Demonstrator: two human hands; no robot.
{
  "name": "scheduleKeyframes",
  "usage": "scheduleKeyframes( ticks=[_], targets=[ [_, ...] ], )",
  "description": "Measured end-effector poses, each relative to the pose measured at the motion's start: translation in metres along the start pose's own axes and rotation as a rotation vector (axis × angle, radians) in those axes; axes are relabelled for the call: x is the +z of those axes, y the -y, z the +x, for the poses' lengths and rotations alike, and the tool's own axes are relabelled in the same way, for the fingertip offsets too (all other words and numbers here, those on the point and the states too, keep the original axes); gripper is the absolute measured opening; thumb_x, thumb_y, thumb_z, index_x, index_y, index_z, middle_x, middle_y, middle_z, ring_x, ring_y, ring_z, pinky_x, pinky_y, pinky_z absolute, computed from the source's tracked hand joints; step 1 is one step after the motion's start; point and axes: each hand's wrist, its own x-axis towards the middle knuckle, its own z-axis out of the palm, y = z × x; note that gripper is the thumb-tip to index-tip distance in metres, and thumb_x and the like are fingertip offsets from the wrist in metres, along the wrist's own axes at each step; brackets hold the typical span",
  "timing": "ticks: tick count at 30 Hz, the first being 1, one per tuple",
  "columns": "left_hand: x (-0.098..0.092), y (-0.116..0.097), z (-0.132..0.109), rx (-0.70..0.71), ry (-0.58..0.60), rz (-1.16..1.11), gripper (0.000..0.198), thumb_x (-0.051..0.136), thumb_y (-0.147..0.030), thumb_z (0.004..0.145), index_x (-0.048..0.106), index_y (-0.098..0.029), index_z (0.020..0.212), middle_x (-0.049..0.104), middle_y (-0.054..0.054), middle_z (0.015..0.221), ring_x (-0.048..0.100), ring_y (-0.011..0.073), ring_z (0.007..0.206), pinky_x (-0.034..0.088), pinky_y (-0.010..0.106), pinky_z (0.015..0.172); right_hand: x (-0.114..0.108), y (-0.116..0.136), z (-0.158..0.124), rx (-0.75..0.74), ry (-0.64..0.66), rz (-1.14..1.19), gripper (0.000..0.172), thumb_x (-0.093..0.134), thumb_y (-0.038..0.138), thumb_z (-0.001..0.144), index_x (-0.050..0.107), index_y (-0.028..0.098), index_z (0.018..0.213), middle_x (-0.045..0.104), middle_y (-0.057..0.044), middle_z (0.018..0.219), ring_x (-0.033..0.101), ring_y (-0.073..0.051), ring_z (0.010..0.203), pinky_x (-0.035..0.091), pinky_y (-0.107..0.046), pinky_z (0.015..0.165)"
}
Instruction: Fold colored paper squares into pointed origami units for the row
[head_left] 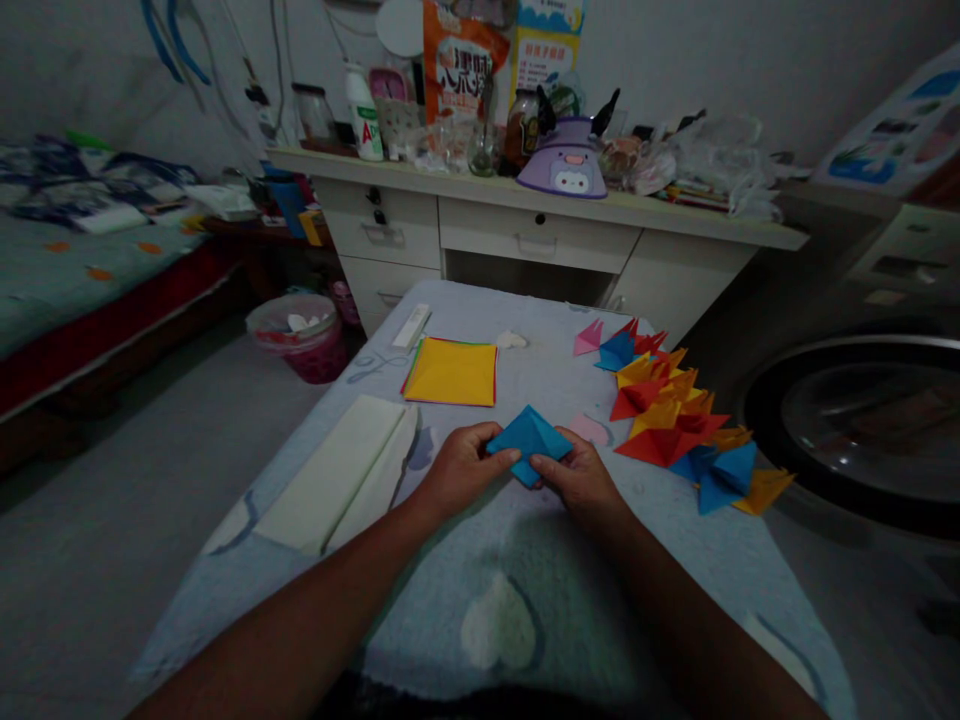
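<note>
A folded blue paper (530,438) is held just above the cloth-covered table (525,600), between both hands. My left hand (459,468) pinches its left corner, thumb on top. On its lower right edge my right hand (579,476) is closed, fingers curled around it. A pink folded piece (592,430) lies on the cloth just behind my right hand.
A stack of square coloured sheets (451,372), yellow on top, lies farther back. Several finished folded shapes (675,415) in red, orange and blue sit in a row at the right. A cream folded sheet (345,472) lies left. A cluttered desk (540,215) stands behind, a pink bin (298,335) on the floor.
</note>
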Motion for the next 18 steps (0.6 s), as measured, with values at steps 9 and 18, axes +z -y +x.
scheduleKeyframes(
  ticks=[9, 18],
  targets=[
    [0.005, 0.006, 0.0, 0.037, -0.022, -0.215, 0.03, 0.07, -0.04, 0.077, 0.063, -0.012, 0.085, 0.062, 0.001, 0.072, 0.057, 0.0138, 0.067, 0.043, 0.025, 0.064, -0.004, -0.007, 0.001, 0.009, -0.004, 0.05, 0.027, 0.076, 0.036, 0.073, 0.061, 0.017, 0.085, 0.06, 0.004, 0.058, 0.052, -0.009, 0.044, 0.04, -0.02, 0.041],
    [0.015, 0.012, 0.002, -0.026, 0.02, -0.389, 0.029, 0.072, -0.037, 0.075, 0.064, -0.01, 0.078, 0.067, 0.006, 0.069, 0.06, 0.015, 0.063, 0.047, 0.03, 0.067, 0.0, -0.002, 0.001, 0.029, 0.042, 0.021, 0.026, 0.073, 0.039, 0.075, 0.062, 0.016, 0.083, 0.06, 0.003, 0.055, 0.052, -0.01, 0.044, 0.043, -0.022, 0.043]
  ],
)
